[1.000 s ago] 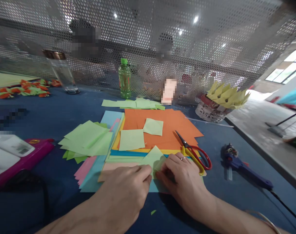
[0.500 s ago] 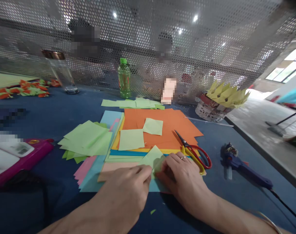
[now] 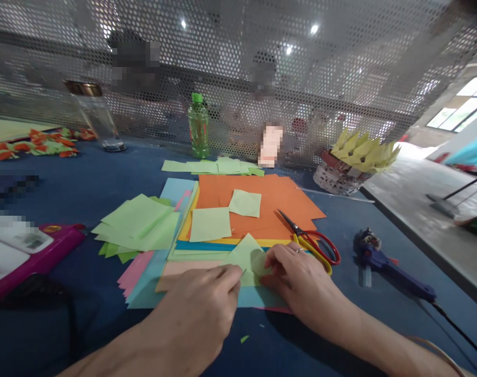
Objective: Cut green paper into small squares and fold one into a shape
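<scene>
A light green paper square, turned so one corner points away from me, lies over the near edge of a stack of coloured paper. My left hand pinches its left corner with thumb and forefinger; the fingertips hide that corner. At the opposite side, the curled fingers of my right hand hold the right corner, and a ring shows on one finger. Scissors with red and yellow handles lie just beyond my right hand. Two more pale green squares rest on orange sheets.
Loose green sheets lie left of the stack. A glue gun with its cord is at the right. Farther back stand a green bottle, a glass tumbler and a basket with yellow paper points. A magenta-and-white device sits left.
My right hand has shifted slightly right and its fingers have loosened, showing more of the green square between my hands. My left hand has barely moved.
</scene>
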{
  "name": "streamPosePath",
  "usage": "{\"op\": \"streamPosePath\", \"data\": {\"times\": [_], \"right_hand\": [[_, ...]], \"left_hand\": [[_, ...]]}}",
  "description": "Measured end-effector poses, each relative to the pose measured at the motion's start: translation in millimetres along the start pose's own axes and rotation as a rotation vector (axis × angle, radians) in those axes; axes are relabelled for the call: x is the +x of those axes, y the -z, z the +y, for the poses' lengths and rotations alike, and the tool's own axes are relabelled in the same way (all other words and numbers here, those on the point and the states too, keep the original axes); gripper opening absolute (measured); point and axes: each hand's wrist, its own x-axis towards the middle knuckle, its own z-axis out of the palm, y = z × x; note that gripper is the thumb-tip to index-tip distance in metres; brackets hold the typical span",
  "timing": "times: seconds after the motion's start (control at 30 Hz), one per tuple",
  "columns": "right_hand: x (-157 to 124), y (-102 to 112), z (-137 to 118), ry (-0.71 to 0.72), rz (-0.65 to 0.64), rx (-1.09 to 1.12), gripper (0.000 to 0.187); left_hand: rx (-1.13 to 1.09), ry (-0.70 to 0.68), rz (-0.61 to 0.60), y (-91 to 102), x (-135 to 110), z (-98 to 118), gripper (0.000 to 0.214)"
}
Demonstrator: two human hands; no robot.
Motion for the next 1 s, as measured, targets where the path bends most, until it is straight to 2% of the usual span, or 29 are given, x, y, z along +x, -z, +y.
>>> {"op": "streamPosePath", "data": {"times": [0.27, 0.37, 0.47, 0.63, 0.77, 0.87, 1.0], "right_hand": [[0.2, -3.2, 1.8, 0.013, 0.025, 0.007, 0.019], [0.5, -3.0, 1.6, 0.011, 0.020, 0.012, 0.018], [0.3, -1.2, 0.8, 0.002, 0.013, 0.010, 0.019], [-0.2, -0.6, -1.0, -0.011, 0.007, -0.009, 0.017], [1.1, -0.6, 2.9, -0.004, 0.001, -0.012, 0.016], [2.7, 8.1, 9.7, 0.083, -0.034, 0.010, 0.018], [4.9, 27.2, 15.7, 0.294, -0.122, 0.122, 0.039]], "left_hand": [[0.160, -0.090, 0.159, -9.9, -3.2, 4.4, 0.035], [0.220, -0.117, 0.152, -14.8, -3.3, 6.7, 0.037], [0.200, -0.128, 0.114, -16.1, -3.5, 6.5, 0.029], [0.162, -0.092, 0.064, -10.2, -2.5, 6.6, 0.019], [0.141, -0.094, 0.084, -7.0, -2.3, 6.8, 0.018], [0.124, -0.090, 0.110, -6.8, -2.9, 5.0, 0.018], [0.089, -0.079, 0.140, -6.5, -4.1, 1.7, 0.025]]}}
